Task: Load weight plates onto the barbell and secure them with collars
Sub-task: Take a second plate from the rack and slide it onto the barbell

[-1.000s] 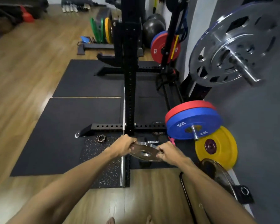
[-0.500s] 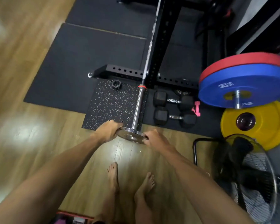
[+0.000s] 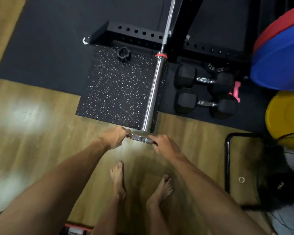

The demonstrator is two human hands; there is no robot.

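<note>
A small gym on wood flooring [image 3: 32, 133]: a black perforated rack base [image 3: 136, 33] and dark rubber mats [image 3: 46, 48] lie beyond the fingers [image 3: 126, 132], hex dumbbells [image 3: 204, 92] sit to their right, and blue [image 3: 278, 65], red [image 3: 282, 17] and yellow bumper plates [image 3: 283, 116] are stacked farther right

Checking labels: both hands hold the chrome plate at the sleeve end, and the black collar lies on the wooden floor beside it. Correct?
Not quite. In the head view the black collar lies on the speckled mat, up near the rack base, not on the wooden floor. The rest holds: left hand and right hand grip the chrome plate at the sleeve end.
</note>
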